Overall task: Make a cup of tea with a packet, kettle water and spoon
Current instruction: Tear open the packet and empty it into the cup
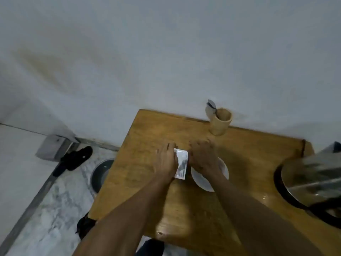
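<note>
A small white tea packet with dark print is held between both hands above the wooden table. My left hand grips its left edge and my right hand grips its right edge. Partly under my right hand sits a white cup. A steel kettle on a black base stands at the right edge. At the back of the table, against the wall, a tan wooden holder has a spoon sticking out of it.
The table stands against a pale wall. On the marble floor to the left lie a round metal bowl, a black sandal and a grey box. A wet patch shines on the table near the kettle.
</note>
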